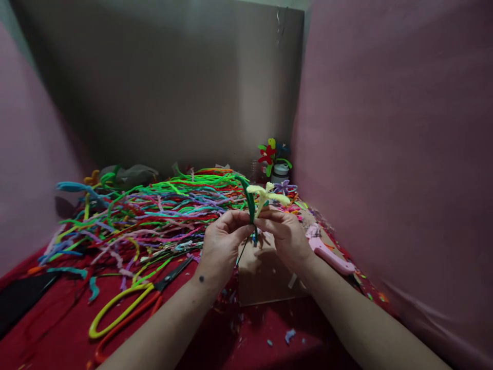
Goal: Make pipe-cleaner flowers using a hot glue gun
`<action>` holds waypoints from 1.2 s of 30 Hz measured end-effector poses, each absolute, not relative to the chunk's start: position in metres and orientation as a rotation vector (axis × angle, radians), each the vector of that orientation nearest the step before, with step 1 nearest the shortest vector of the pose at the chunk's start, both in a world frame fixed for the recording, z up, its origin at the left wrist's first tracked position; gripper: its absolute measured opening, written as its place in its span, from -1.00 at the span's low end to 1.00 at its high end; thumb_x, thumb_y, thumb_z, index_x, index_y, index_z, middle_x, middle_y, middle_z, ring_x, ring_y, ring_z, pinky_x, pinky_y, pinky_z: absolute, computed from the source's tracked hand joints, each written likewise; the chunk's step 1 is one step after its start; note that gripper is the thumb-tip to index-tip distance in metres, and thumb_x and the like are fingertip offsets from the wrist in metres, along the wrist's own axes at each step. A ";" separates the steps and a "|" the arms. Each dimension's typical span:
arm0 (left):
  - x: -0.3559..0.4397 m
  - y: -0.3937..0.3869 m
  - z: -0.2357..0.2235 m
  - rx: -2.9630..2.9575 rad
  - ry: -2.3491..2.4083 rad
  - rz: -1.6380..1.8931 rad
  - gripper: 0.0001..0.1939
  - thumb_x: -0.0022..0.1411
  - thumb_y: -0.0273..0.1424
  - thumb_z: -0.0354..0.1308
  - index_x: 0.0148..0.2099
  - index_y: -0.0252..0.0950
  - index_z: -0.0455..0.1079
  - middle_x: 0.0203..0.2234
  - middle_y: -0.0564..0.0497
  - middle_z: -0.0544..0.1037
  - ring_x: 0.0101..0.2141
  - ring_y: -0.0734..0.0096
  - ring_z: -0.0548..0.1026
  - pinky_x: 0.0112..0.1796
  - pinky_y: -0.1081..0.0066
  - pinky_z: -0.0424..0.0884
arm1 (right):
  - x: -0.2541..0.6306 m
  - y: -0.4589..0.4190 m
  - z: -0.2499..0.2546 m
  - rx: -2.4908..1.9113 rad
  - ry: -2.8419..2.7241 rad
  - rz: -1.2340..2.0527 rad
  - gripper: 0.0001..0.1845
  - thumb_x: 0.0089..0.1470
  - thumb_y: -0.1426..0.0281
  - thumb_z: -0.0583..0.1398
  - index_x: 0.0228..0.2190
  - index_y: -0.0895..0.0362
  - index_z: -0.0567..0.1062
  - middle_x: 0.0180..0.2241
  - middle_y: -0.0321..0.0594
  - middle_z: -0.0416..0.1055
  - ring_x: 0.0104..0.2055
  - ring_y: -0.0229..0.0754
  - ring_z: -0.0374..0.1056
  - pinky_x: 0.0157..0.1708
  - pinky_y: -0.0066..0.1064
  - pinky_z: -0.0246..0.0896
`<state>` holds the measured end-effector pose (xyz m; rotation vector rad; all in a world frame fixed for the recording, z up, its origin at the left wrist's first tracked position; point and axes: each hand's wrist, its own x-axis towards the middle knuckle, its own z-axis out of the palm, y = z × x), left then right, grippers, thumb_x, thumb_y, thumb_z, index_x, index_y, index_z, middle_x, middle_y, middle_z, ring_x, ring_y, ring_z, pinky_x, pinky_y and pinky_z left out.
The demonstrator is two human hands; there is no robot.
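Between my fingertips, a pale yellow pipe-cleaner flower [269, 193] stands upright beside a dark green pipe-cleaner leaf [248, 195]. My left hand [225, 241] pinches the leaf near its base, thumb and fingers closed. On the other side, my right hand [287, 236] is closed on the flower's lower part, its fingertips meeting those of the left. A thin dark stem runs down below the pinch. Just where the flower and leaf join is hidden by my fingers.
A heap of colourful pipe cleaners [165, 205] covers the left and back. Scissors [127, 303] with yellow and orange handles lie near my left forearm. Cardboard [269, 282] lies beneath my hands; a pink glue gun [331, 257] is right. Finished flowers [268, 154] stand behind, near pink walls.
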<state>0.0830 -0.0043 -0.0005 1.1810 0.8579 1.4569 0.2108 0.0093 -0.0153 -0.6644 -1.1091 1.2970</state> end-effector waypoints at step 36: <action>0.082 -0.012 -0.018 1.694 1.060 1.628 -0.75 0.09 -0.50 0.12 -0.15 -0.16 0.39 -0.29 0.08 0.54 -0.26 0.39 0.49 -0.21 0.42 0.36 | 0.203 0.005 -0.015 -0.631 -1.079 1.276 -0.92 -0.23 0.44 0.29 -0.53 0.13 0.56 -0.56 -0.34 0.36 -0.49 -0.28 0.21 -0.46 -0.42 0.13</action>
